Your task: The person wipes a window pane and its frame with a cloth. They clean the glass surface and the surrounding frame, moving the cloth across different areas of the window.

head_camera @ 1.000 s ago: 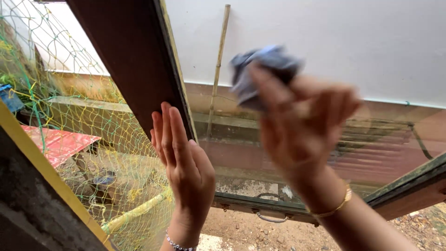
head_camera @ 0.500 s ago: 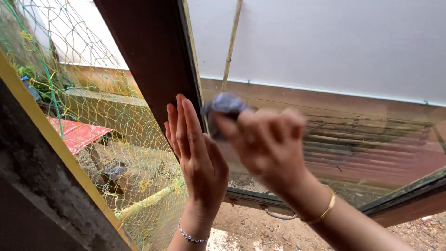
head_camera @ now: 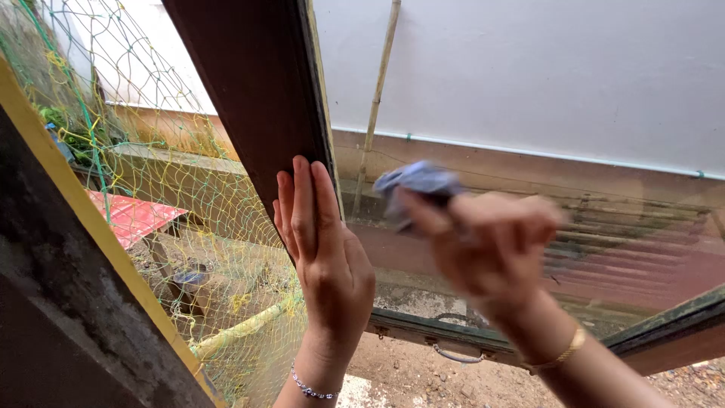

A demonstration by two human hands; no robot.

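Seen from our head camera, we face an open window sash whose brown wooden frame (head_camera: 257, 98) runs diagonally from the top of the view down toward the centre. Our left hand (head_camera: 325, 257) rests flat against the inner edge of this frame, fingers (head_camera: 302, 200) straight, pressed together and pointing upward; it grips nothing and only bears on the wood. A beaded bracelet (head_camera: 313, 391) circles that wrist.

Our right hand (head_camera: 483, 249) is blurred with motion, so we cannot tell exactly how far each finger is curled, but the fingers are bunched around a crumpled blue-grey cloth (head_camera: 415, 185), which sticks out past the fingertips. The cloth lies against the glass pane (head_camera: 604, 249), just right of the frame and close beside the left fingertips without touching them. A thin gold bangle (head_camera: 559, 353) sits on the right wrist.

Along the sash's lower rail (head_camera: 408, 326) a small metal handle (head_camera: 457, 355) hangs beneath the right forearm. Through the glass we see a pale wall (head_camera: 544, 75), a slim bamboo pole (head_camera: 377, 98) leaning upright against it, and reddish corrugated roofing (head_camera: 642, 264) lower down.

To the left of the frame, green-and-yellow netting (head_camera: 174, 219) covers the opening; behind it lie a red sheet (head_camera: 136, 215) and bare ground. A yellow-edged, dark grey wall reveal (head_camera: 68, 302) fills the lower left corner.
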